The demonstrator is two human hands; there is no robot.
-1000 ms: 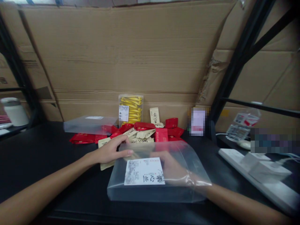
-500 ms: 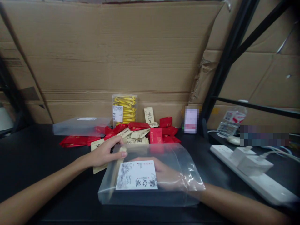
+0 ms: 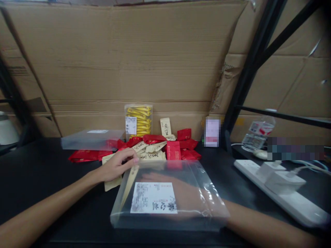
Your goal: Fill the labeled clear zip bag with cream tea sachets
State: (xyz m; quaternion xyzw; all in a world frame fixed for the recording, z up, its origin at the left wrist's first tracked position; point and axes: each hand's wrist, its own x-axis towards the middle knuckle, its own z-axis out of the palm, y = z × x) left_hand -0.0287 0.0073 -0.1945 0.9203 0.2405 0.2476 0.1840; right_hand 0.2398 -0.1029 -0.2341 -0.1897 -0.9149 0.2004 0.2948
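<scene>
A clear plastic box (image 3: pixel 191 172) with a white printed label (image 3: pixel 155 197) lies in front of me, its far side near a pile of sachets. Inside it, along the left wall, a cream sachet (image 3: pixel 129 186) stands on edge. My left hand (image 3: pixel 117 165) is at the box's far left corner, fingers curled and thumb closed in at the sachet's far end. Through the plastic shows my right hand (image 3: pixel 168 182), blurred, stretched out behind or beneath the box and holding it. Its fingertips are hard to make out.
Red sachets (image 3: pixel 173 150) and cream sachets (image 3: pixel 152 156) are heaped beyond the box. Behind stand a box of yellow sachets (image 3: pixel 139 120) and another clear box (image 3: pixel 85 139). On the right lie a power strip (image 3: pixel 258 182) with plugs and a water bottle (image 3: pixel 258 132).
The cream sachet now leans more along the box's left wall. My left thumb has shifted from over the box's edge up to its far corner. The box sits slightly lower in view.
</scene>
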